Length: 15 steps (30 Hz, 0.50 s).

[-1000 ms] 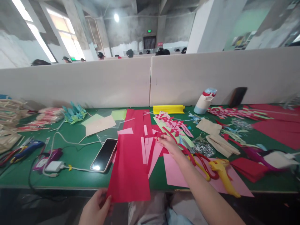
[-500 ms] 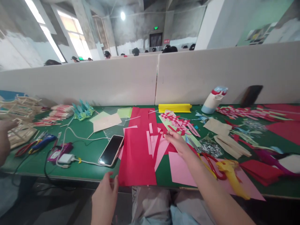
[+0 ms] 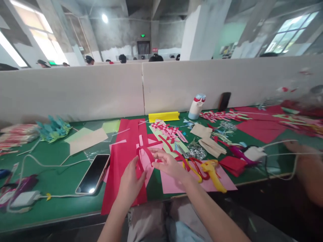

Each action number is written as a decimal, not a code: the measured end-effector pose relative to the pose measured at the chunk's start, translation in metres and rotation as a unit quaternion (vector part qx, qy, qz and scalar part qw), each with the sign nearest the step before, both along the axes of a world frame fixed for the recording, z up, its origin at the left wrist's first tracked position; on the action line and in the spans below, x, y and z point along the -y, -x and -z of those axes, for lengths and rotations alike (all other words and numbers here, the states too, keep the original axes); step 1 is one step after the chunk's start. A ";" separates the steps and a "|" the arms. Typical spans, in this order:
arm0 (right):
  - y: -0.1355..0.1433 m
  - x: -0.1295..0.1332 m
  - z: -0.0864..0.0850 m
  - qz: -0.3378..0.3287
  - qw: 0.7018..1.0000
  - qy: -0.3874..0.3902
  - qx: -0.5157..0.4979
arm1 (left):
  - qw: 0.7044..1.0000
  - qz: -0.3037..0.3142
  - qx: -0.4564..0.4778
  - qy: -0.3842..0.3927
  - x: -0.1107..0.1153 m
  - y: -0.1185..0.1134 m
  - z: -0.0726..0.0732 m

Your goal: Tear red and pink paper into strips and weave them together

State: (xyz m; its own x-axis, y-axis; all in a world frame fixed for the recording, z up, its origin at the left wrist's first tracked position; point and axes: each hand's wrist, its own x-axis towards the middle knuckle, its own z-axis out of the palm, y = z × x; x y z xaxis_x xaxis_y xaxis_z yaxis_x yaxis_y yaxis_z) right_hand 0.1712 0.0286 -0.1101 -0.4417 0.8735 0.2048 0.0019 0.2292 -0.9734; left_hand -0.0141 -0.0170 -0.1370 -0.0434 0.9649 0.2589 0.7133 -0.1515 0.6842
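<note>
Red strips (image 3: pixel 145 150) loop between my two hands, above the large red sheet (image 3: pixel 118 171). My left hand (image 3: pixel 133 178) has its fingers curled at the left side of the loop, touching it. My right hand (image 3: pixel 168 163) pinches the strips from the right. Pale pink paper pieces (image 3: pixel 150 173) lie under and between the hands. Just beyond are woven red and pink strips (image 3: pixel 168 129) on a light green sheet. To the right of my right hand, a pink sheet (image 3: pixel 169 183) lies beneath red-handled scissors (image 3: pixel 199 168) and a yellow tool (image 3: pixel 213 173).
A phone (image 3: pixel 93 174) with a white cable lies at the left. Behind are a yellow folded piece (image 3: pixel 164 116) and a bottle (image 3: pixel 196 107) near the partition (image 3: pixel 101 90). Another person's arm (image 3: pixel 309 168) rests at the right edge.
The view has turned to the right. My left hand has risen from the table's front edge to the red strips. My right hand now holds the strips in a loop beside it.
</note>
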 end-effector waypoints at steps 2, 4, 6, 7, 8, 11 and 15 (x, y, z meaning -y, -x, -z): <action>-0.006 0.009 -0.006 -0.003 1.000 0.000 -0.001 | 0.999 0.003 0.012 -0.033 -0.011 -0.014 -0.003; -0.013 0.016 -0.008 0.000 1.000 0.005 0.003 | 0.998 -0.020 0.023 -0.055 -0.018 -0.024 -0.008; -0.019 0.020 -0.007 0.012 1.000 0.009 0.007 | 0.996 -0.056 0.035 -0.058 -0.023 -0.031 -0.014; -0.022 0.022 -0.005 0.018 1.000 0.011 0.008 | 0.996 -0.067 0.036 -0.052 -0.026 -0.033 -0.016; -0.025 0.024 -0.002 0.022 1.000 0.015 0.007 | 0.996 -0.070 0.034 -0.045 -0.028 -0.034 -0.018; -0.033 0.028 0.005 0.018 0.999 0.029 0.005 | 0.998 -0.051 0.012 -0.026 -0.034 -0.036 -0.020; -0.044 0.034 0.014 0.033 0.999 0.029 0.029 | 0.999 -0.038 0.023 -0.005 -0.041 -0.035 -0.020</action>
State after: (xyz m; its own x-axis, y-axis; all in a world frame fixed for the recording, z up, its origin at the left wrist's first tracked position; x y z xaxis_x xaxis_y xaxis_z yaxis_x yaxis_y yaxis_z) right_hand 0.2155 -0.0054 -0.1237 -0.3931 0.9105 0.1285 0.0718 0.1697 -0.9829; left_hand 0.0213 0.0240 -0.1174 -0.1292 0.9556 0.2648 0.6911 -0.1047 0.7151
